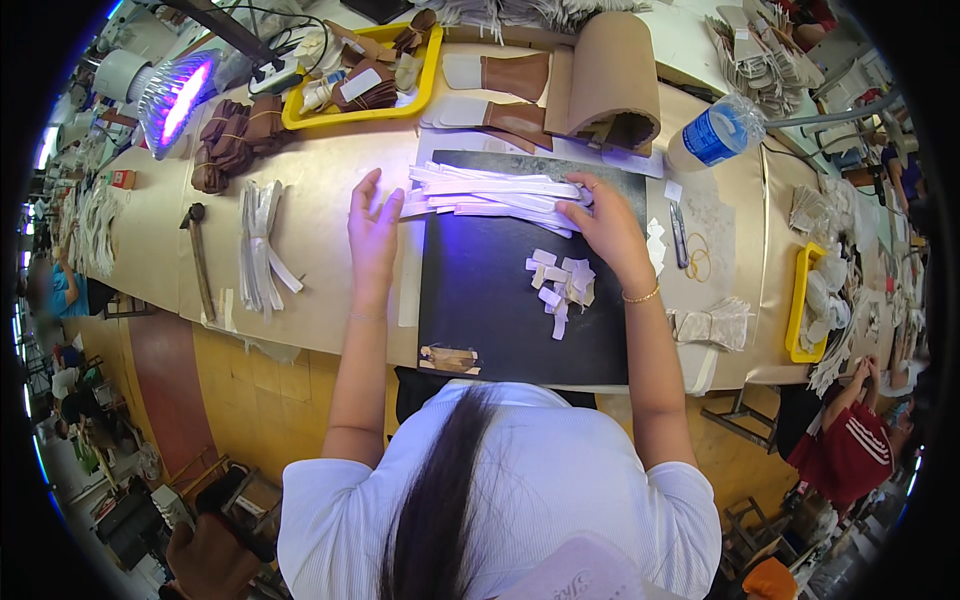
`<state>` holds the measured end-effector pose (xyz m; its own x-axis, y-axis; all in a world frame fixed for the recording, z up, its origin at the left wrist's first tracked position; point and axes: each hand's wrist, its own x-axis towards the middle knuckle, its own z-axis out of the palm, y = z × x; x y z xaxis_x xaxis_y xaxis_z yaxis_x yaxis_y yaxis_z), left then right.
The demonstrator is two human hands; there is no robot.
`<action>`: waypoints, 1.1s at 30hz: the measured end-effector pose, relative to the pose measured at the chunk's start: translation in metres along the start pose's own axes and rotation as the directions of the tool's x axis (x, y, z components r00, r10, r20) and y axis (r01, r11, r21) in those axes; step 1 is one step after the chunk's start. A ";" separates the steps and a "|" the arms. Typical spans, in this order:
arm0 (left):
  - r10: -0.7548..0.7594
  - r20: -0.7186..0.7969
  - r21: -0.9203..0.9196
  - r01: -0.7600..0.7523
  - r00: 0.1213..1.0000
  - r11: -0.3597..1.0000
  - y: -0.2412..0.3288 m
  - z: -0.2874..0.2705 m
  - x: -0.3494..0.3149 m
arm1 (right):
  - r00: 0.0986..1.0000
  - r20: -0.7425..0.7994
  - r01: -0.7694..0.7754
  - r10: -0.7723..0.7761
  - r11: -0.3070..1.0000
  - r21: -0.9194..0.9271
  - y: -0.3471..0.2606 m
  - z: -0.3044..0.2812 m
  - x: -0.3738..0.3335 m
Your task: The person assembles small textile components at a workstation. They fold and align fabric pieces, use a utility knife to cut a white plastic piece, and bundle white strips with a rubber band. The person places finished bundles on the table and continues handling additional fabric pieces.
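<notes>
While pressed on the right end of the white strip bundle (495,192), right hand (605,225) bent, fingers curled over and grasping the strips. Left hand (373,228) released, fingers spread, hovering just beside the bundle's left end. Bundle lying across the far edge of the black mat (480,300). Small white offcuts (560,285) heaped mid-mat. Hammer (198,258) and loose strips (262,250) toward the worktop's left edge, water bottle (715,133) toward the far right corner.

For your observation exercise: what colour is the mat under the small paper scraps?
Black; the mat under the scraps shows best in the head view.
</notes>
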<state>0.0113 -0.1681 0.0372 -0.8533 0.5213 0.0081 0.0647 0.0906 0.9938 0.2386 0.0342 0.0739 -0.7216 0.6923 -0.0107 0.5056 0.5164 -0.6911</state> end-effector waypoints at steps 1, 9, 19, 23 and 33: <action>0.136 -0.017 0.209 -0.129 0.991 0.969 0.009 0.002 -0.004 | 0.997 -0.067 0.041 -0.047 0.995 -0.086 -0.002 -0.003 -0.003; 0.309 0.415 0.433 -0.484 0.856 0.760 0.040 0.053 -0.015 | 0.984 -0.162 -0.060 0.078 0.992 0.115 -0.005 -0.037 -0.047; 0.340 0.674 0.450 -0.730 0.656 0.515 0.046 0.068 0.032 | 0.984 -0.106 -0.117 0.145 0.965 0.233 -0.011 -0.026 -0.091; 0.198 0.452 0.495 -0.430 0.870 0.755 0.053 0.037 0.030 | 0.974 -0.168 -0.128 0.154 0.979 0.156 -0.008 -0.033 -0.094; 0.272 0.484 0.558 -0.533 0.832 0.637 0.022 0.039 -0.016 | 0.980 -0.167 -0.091 0.104 0.992 0.086 0.012 -0.022 -0.078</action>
<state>0.0467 -0.1409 0.0544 -0.4420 0.8687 0.2237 0.7842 0.2531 0.5665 0.3109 -0.0025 0.0825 -0.5757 0.8167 0.0381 0.5268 0.4062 -0.7466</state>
